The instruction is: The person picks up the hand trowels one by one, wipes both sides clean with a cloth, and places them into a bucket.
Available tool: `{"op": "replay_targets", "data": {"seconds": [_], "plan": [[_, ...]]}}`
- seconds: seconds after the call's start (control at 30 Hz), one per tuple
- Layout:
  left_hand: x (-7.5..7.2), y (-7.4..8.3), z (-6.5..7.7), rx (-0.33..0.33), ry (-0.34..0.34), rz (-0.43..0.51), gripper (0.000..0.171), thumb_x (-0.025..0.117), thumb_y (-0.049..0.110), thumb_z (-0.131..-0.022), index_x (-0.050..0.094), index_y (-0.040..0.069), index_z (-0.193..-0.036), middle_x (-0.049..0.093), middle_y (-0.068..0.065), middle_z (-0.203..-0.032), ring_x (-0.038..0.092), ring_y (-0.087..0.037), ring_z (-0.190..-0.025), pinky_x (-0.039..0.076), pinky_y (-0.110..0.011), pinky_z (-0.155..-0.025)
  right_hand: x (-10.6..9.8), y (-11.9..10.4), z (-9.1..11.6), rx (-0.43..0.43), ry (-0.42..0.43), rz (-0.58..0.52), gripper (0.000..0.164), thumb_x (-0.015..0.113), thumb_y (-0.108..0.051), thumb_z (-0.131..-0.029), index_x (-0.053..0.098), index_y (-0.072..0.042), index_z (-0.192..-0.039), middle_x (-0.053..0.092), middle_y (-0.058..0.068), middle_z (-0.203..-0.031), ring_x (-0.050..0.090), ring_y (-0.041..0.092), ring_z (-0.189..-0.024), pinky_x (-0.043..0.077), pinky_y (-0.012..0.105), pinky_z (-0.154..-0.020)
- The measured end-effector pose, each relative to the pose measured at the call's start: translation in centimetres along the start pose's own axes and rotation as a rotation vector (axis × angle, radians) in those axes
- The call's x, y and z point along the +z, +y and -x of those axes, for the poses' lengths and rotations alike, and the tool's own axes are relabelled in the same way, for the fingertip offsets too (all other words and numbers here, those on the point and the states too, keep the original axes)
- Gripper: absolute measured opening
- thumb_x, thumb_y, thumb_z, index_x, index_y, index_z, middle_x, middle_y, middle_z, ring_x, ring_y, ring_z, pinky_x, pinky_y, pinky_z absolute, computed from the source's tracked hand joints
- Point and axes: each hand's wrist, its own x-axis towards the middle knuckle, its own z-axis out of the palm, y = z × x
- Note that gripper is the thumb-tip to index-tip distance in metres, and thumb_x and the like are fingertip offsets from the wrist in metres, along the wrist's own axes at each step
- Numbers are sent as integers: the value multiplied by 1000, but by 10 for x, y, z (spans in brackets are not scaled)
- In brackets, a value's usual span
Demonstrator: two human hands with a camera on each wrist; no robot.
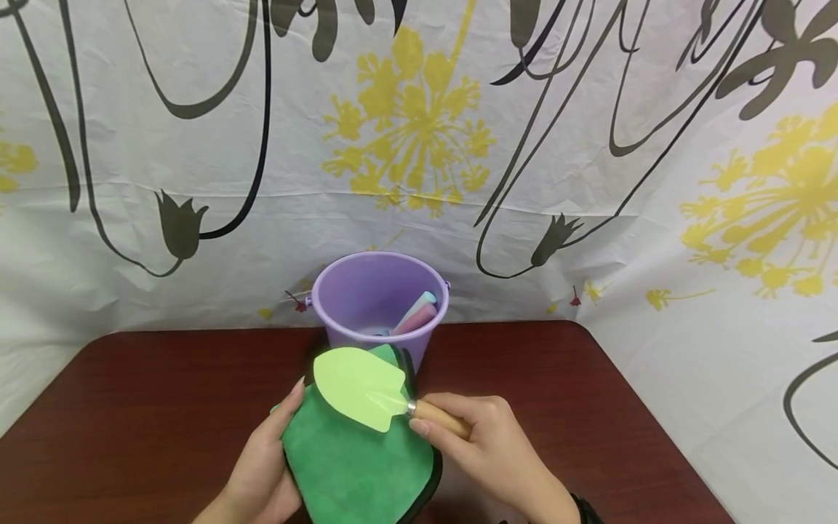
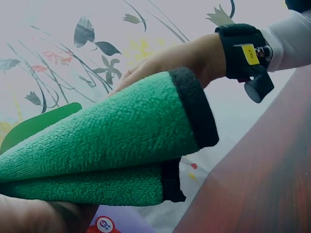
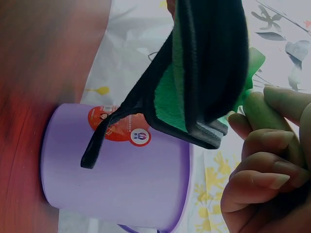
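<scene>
My left hand (image 1: 263, 460) holds a folded green cloth (image 1: 360, 473) with black edging, thumb along its left side. A black hanging loop (image 3: 99, 141) dangles from the cloth in the right wrist view. With curled fingers, my right hand (image 1: 494, 447) grips the wooden handle (image 3: 265, 114) of a small hand trowel (image 1: 356, 386). The trowel's light green blade lies over the upper part of the cloth, pointing left; whether they touch I cannot tell. Behind both stands a purple bucket (image 1: 380, 263), its lower front partly hidden by the cloth.
Inside the bucket lean a pale blue stick-like piece (image 1: 424, 300) and a pink one (image 1: 417, 319). The bucket stands near the back edge of the dark red-brown table (image 1: 164, 407). A white sheet with printed flowers (image 1: 262, 160) hangs behind the table.
</scene>
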Motion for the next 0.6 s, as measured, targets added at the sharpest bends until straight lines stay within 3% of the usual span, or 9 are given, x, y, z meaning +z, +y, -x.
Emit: {"op": "replay_targets", "data": {"seconds": [0.13, 0.4, 0.6], "plan": [[4, 3, -1, -10, -76, 93, 56, 6, 41, -112, 44, 19, -147, 57, 1, -142, 56, -13, -131, 46, -34, -114, 1, 0, 0, -22, 1, 7, 10, 72, -28, -95, 75, -27, -105, 60, -15, -68, 47, -8, -58, 47, 11, -54], [6, 4, -3, -42, -105, 144, 58, 5, 45, -111, 40, 20, -149, 53, 1, -147, 52, -13, -137, 41, -35, -119, 1, 1, 0, 12, -46, 0, 9, 71, -33, -95, 74, -30, -104, 57, -16, -66, 46, -8, -57, 45, 11, -52], [5, 3, -5, -53, -120, 179, 58, 5, 46, -110, 37, 21, -152, 49, 2, -152, 46, -11, -142, 35, -33, -123, 1, 2, 0, -29, -62, 2, 7, 71, -32, -96, 73, -29, -102, 55, -15, -66, 46, -8, -59, 45, 9, -54]]}}
